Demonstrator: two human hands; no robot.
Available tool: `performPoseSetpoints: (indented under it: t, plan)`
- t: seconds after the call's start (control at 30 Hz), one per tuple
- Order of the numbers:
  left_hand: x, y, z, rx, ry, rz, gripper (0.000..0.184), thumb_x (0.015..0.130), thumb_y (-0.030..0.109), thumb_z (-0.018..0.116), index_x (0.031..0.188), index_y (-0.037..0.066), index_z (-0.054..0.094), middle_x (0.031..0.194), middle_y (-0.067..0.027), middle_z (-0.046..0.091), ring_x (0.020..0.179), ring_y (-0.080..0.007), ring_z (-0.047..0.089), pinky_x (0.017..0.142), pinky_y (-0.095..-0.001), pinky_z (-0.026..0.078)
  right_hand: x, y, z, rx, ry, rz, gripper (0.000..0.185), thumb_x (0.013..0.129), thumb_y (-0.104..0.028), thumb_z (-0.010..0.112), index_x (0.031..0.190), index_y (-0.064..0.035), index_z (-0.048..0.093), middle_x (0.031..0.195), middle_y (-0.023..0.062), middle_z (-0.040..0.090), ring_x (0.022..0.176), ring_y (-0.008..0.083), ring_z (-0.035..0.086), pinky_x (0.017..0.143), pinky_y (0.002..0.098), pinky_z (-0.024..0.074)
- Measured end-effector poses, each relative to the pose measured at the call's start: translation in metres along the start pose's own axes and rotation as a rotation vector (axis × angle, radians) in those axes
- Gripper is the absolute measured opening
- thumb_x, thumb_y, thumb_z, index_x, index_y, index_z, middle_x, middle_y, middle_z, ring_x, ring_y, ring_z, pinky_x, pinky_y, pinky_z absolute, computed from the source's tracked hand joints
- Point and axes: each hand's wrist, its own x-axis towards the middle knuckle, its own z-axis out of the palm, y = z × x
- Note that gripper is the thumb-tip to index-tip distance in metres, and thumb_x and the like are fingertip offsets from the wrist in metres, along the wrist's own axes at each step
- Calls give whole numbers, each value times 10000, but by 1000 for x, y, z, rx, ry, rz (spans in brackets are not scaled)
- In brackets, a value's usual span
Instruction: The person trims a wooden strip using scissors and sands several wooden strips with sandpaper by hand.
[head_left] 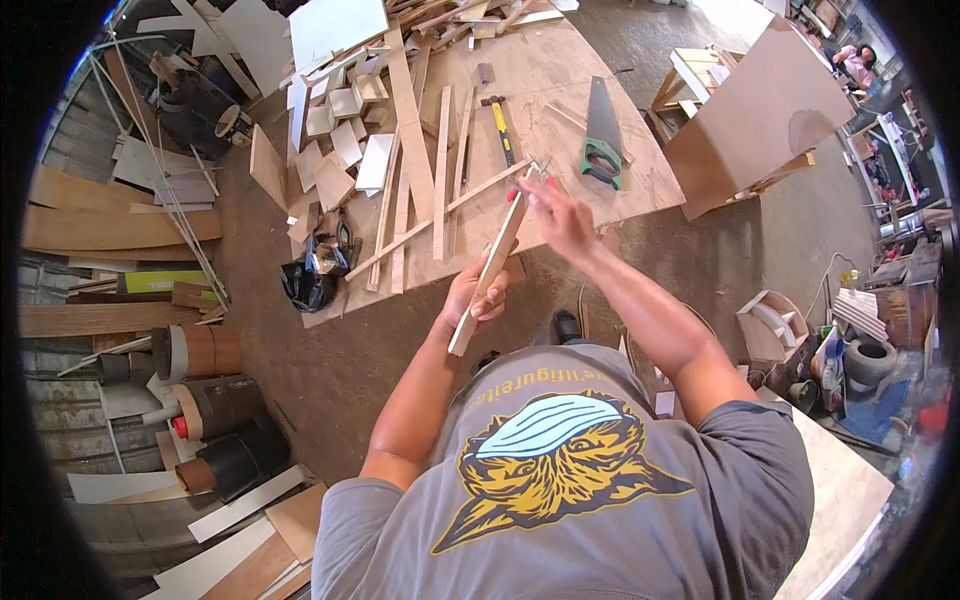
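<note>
1. Wooden strip [500, 245]: one, held in front of the body; long axis running forward and slightly right, far end over the table [560, 70].
2. Left hand [462, 292]: wrapped around the strip's near half.
3. Right hand [566, 222]: nearer the far end, just right of it; fingers partly curled, grip cannot be told.
4. Red-handled tool [552, 183]: one, by right fingertips, partly hidden.
5. Hammer [502, 130], saw [602, 125]: on the table, beyond the hands.
</note>
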Motion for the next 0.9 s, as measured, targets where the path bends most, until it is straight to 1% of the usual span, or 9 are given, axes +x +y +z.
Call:
performPoseSetpoints:
  t: [0.13, 0.23, 0.3, 0.33, 0.5, 0.7, 0.83, 0.87, 0.9]
  plan:
    - [5, 3, -15, 26, 72, -8, 545, 1103, 453, 284, 1535, 123, 332, 622, -30, 541, 326, -81, 423, 307, -218, 350, -19, -29, -5, -12, -429, -348, 273, 963, -204, 616, 1216, -220, 721, 942, 70, 758, 812, 252, 741, 663, 377, 568]
    - [-2, -4, -2, 26, -25, 114, 547, 1099, 459, 305, 1519, 112, 347, 636, -18, 541, 326, -77, 403, 305, -220, 330, 12, -11, -3, -109, -179, -227, 281, 987, -200, 608, 1238, -268, 716, 1013, 110, 756, 787, 231, 747, 631, 345, 582]
    - [-2, -3, 7, 104, 65, 214, 548, 1096, 461, 324, 1512, 106, 352, 638, -9, 541, 316, -76, 378, 293, -226, 296, 15, -19, 2, 103, -9, -88, 258, 1023, -182, 563, 1254, -151, 674, 867, 84, 734, 697, 162, 683, 621, 299, 542]
    - [-3, 4, 3, 252, 46, 262, 539, 1097, 445, 350, 1499, 88, 373, 692, -13, 570, 451, -81, 485, 411, -242, 407, 9, -27, 6, 263, 42, 57, 241, 1034, -182, 546, 1233, -113, 662, 833, 68, 714, 681, 140, 654, 618, 288, 525]
    - [15, 7, 13, 416, 424, 717, 483, 1106, 394, 360, 1409, 42, 496, 1026, -73, 631, 954, -160, 592, 866, -324, 500, -44, -63, 23, 577, -104, 502, 160, 1055, -181, 521, 1017, -31, 563, 779, 31, 593, 682, 99, 534, 638, 277, 454]
    - [31, 3, 41, 356, 449, 1001, 522, 1109, 420, 313, 1461, 45, 401, 1254, -135, 613, 1136, -202, 565, 978, -359, 478, -65, -75, 57, 334, -12, 475, 199, 1064, -233, 525, 1043, -35, 526, 722, 71, 552, 633, 171, 489, 602, 370, 433]
    - [28, 8, 21, 437, 339, 1042, 646, 1089, 519, 261, 1506, 26, 292, 1310, -173, 614, 1281, -269, 522, 1121, -400, 352, -39, -68, 31, 143, -58, 352, 194, 1051, -246, 535, 1088, -55, 543, 725, 139, 598, 639, 271, 616, 597, 426, 459]
    - [26, 13, 15, 497, 373, 1054, 804, 1031, 664, 241, 1458, 2, 405, 1318, -194, 612, 1270, -296, 534, 1102, -428, 369, -32, -63, 21, 65, -84, 292, 238, 1030, -303, 533, 1123, -85, 555, 871, 198, 690, 829, 430, 674, 670, 516, 500]
    - [20, 17, 12, 466, 370, 1042, 860, 1005, 707, 215, 1424, -6, 451, 1314, -196, 615, 1262, -303, 540, 1097, -434, 374, -27, -60, 13, 32, -114, 256, 240, 1027, -304, 539, 1124, -87, 559, 867, 188, 693, 826, 420, 679, 663, 509, 503]
